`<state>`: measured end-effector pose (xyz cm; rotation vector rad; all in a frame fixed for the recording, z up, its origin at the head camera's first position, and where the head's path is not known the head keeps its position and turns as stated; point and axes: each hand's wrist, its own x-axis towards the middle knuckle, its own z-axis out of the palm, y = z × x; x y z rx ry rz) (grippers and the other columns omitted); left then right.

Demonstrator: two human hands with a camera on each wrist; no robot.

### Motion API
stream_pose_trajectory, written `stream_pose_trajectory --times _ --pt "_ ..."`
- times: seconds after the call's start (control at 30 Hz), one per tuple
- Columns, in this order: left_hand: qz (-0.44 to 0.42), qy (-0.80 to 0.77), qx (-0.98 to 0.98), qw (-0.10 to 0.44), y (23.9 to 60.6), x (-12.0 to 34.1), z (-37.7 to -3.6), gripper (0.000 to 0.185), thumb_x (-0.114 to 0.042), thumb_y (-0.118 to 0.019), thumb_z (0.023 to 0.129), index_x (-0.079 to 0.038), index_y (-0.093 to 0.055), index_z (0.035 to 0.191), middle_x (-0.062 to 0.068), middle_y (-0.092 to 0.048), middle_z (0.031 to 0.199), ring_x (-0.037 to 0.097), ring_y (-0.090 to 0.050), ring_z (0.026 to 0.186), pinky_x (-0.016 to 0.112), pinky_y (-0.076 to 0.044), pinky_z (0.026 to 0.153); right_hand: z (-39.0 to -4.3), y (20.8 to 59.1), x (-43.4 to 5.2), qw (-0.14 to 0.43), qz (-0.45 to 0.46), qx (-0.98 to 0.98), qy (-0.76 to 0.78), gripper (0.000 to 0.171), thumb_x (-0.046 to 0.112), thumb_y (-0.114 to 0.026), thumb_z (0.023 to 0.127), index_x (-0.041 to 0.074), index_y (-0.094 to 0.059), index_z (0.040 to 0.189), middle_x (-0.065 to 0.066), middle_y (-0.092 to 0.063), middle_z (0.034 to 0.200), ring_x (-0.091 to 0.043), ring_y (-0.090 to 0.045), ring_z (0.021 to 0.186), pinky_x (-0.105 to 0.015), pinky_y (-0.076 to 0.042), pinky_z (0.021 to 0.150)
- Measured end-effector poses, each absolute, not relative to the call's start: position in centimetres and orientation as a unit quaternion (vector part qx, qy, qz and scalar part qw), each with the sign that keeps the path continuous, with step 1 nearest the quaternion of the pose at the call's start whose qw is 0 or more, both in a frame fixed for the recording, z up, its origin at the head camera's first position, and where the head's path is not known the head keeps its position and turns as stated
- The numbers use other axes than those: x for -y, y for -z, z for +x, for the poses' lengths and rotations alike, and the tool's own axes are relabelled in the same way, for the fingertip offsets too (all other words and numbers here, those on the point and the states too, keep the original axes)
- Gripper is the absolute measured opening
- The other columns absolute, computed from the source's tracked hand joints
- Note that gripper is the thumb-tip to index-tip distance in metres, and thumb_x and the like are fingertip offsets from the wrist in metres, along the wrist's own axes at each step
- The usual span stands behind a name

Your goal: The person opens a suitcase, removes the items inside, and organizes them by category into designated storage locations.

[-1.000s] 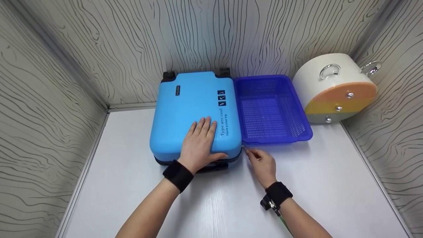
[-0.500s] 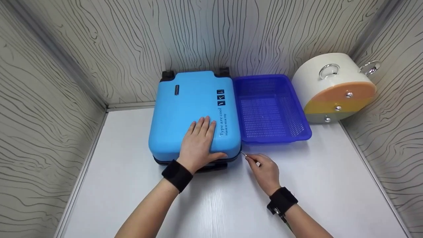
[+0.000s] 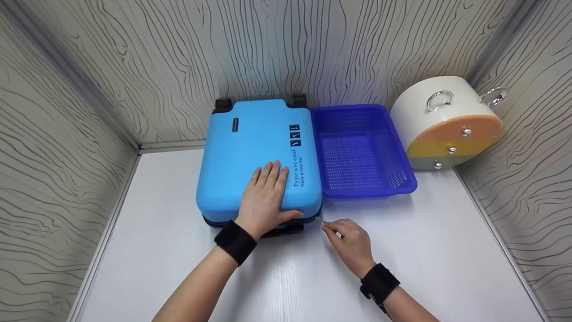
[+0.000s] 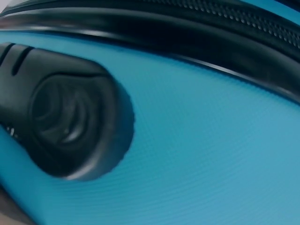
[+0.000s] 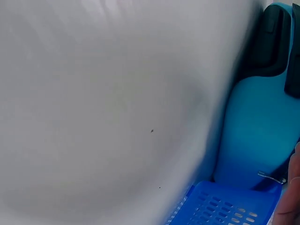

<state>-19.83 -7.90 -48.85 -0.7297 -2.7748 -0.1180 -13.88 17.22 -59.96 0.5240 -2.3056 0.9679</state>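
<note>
Left hand [image 3: 266,197] flat, fingers straight, pressing on blue suitcase [image 3: 250,147] lid near front edge. Right hand [image 3: 351,241] just beside front right corner, fingertips pinching small metal zipper pull [image 3: 321,221]. Suitcase lying flat on white table [image 3: 447,250], blue basket [image 3: 404,179] touching its right side.

I see a white table [image 3: 447,250] with a faint wood grain, closed in on three sides by pale wall panels [image 3: 134,58] printed with dark wavy lines. Grey metal strips [image 3: 67,76] run down the two back corners, and the light is even and soft.
</note>
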Motion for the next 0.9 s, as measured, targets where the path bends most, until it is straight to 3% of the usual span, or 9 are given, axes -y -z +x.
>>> stream_pose_trajectory --times 0.43,0.67,0.9 --pt "-0.253 0.039 0.957 0.138 48.9 7.9 -19.7 0.119 -0.086 -0.059 0.078 -0.005 -0.033 0.16 0.019 -0.032 0.163 0.034 -0.027 0.151 0.051 -0.02 0.122 -13.2 59.9 -14.5 0.244 0.234 0.85 -0.404 0.019 0.003 -0.087 0.079 0.011 -0.083 0.095 0.008 -0.076 0.086 -0.006 -0.067 0.077 -0.018 -0.049 0.062" --pt "-0.253 0.044 0.957 0.132 48.8 7.9 -19.7 0.12 -0.085 -0.061 0.077 -0.004 -0.032 0.16 0.019 -0.03 0.164 0.034 -0.026 0.152 0.051 -0.019 0.123 -13.1 59.8 -12.4 0.211 0.241 0.86 -0.396 0.016 0.007 -0.084 0.084 0.009 -0.083 0.099 0.003 -0.077 0.087 -0.01 -0.069 0.078 -0.026 -0.056 0.068" --pt "-0.273 0.044 0.955 0.111 48.1 8.9 -19.7 0.122 -0.083 -0.064 0.078 -0.005 -0.023 0.163 0.018 -0.023 0.166 0.032 -0.019 0.154 0.049 -0.013 0.124 -13.2 59.9 -11.9 0.207 0.223 0.868 -0.392 0.021 0.006 -0.086 0.081 0.013 -0.083 0.101 0.005 -0.078 0.092 -0.012 -0.071 0.083 -0.031 -0.058 0.072"
